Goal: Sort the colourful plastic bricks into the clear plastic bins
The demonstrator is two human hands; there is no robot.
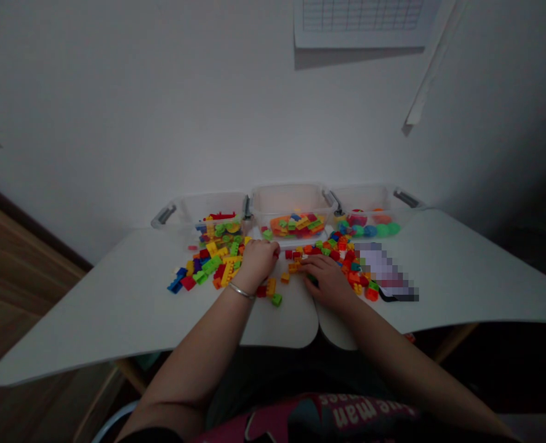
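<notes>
Many small coloured building bricks (212, 261) lie scattered across the middle of a white table (116, 307). My left hand (256, 261), with a silver bangle on the wrist, rests among the yellow and green bricks with its fingers curled; what it grips is hidden. My right hand (325, 277) lies palm down on the table, fingers reaching left toward a short row of red bricks (293, 253) and an orange brick (292, 267). Whether it holds a brick I cannot tell.
Three clear plastic bins stand against the wall: the left bin (194, 212) holds mixed bricks, the middle bin (293, 209) orange and green ones, the right bin (374, 209) round coloured pieces. A blurred flat object (388, 274) lies right of the bricks.
</notes>
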